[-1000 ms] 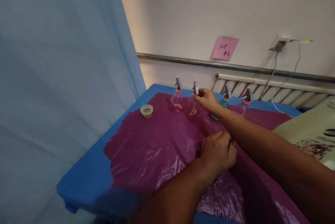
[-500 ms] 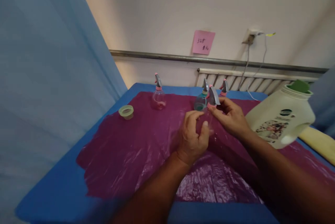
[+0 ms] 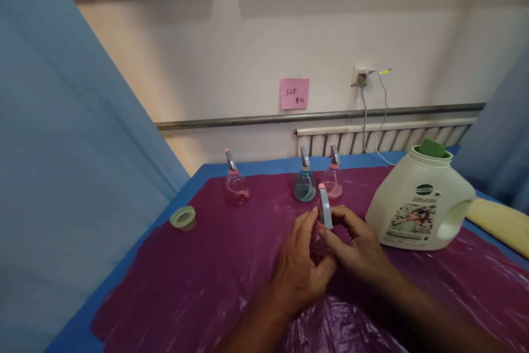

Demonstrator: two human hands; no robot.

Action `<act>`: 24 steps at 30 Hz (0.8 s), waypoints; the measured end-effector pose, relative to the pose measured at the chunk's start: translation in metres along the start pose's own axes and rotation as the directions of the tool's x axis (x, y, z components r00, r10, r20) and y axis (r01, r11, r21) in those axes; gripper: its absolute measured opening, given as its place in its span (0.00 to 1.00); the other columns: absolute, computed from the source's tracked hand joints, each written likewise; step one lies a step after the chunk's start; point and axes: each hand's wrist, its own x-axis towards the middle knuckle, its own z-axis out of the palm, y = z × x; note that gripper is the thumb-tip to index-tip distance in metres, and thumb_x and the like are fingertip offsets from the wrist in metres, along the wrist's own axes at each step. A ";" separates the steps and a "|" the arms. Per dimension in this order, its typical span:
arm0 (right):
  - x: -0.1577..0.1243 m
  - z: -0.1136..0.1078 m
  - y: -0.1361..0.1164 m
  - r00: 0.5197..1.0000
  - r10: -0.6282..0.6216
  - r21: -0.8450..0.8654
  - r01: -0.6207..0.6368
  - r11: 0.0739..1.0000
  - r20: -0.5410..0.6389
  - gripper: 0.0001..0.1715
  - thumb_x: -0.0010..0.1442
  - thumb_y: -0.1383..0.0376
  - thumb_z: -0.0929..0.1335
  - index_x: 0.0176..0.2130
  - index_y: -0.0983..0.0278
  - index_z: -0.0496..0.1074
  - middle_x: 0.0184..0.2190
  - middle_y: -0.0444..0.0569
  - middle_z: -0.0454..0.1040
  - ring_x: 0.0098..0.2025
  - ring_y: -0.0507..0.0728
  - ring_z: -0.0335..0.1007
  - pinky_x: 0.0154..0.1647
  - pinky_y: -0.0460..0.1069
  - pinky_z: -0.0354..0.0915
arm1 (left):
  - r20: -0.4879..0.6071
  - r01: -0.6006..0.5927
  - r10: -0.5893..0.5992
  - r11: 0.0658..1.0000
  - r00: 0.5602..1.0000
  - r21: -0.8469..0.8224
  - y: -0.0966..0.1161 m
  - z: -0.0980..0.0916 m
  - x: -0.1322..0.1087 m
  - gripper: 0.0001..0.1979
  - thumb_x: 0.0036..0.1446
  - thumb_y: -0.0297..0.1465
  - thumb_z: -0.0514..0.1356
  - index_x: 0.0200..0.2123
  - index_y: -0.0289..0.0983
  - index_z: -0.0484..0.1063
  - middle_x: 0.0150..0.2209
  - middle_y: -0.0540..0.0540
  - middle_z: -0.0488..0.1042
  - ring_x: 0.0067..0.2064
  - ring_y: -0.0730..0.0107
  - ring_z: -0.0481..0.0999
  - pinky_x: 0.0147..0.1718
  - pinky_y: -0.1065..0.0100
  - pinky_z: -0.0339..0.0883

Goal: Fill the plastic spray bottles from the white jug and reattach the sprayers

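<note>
Between the two hands is a clear spray bottle [image 3: 325, 207] with a grey and pink head, its body mostly covered by fingers; whether its base rests on the sheet cannot be told. The left hand [image 3: 298, 265] is curled around the body, and the right hand [image 3: 357, 245] pinches the neck just below the head with thumb and fingers. Beyond the left hand stands a blue spray bottle [image 3: 305, 182]; beyond the right, a pink one [image 3: 332, 178]. Just right of the right hand sits a cream jug [image 3: 417, 212]. A second ago this bottle stood left of the blue one, only the right hand at its neck, the left lower down near the purple sheet [image 3: 206, 265]. Now both hands hold it, in front of the blue bottle.
</note>
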 end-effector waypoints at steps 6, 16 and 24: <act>0.001 -0.001 0.003 0.999 -0.040 0.002 0.040 0.999 0.014 0.14 0.68 0.59 0.75 0.54 0.52 0.81 0.47 0.49 0.84 0.50 0.64 0.80 0.56 0.59 0.75 | 0.033 0.009 -0.011 0.999 0.999 0.044 -0.003 0.002 -0.004 0.49 0.67 0.30 0.70 0.82 0.49 0.48 0.71 0.36 0.71 0.70 0.47 0.77 0.67 0.45 0.76; -0.002 0.012 0.012 0.987 0.108 0.174 -0.085 0.981 -0.123 0.25 0.62 0.58 0.80 0.56 0.54 0.76 0.47 0.49 0.85 0.51 0.64 0.83 0.56 0.59 0.78 | 0.069 0.074 -0.074 0.997 0.995 0.005 -0.003 -0.001 -0.008 0.50 0.67 0.29 0.71 0.82 0.54 0.47 0.76 0.39 0.67 0.74 0.47 0.72 0.71 0.42 0.72; -0.001 0.007 0.016 0.996 0.051 0.152 -0.040 0.988 -0.071 0.29 0.68 0.59 0.77 0.65 0.54 0.72 0.54 0.52 0.84 0.56 0.63 0.82 0.62 0.60 0.76 | 0.089 0.111 -0.104 0.991 0.991 -0.079 -0.004 -0.001 -0.009 0.50 0.68 0.27 0.70 0.83 0.53 0.48 0.77 0.39 0.66 0.75 0.47 0.71 0.71 0.43 0.72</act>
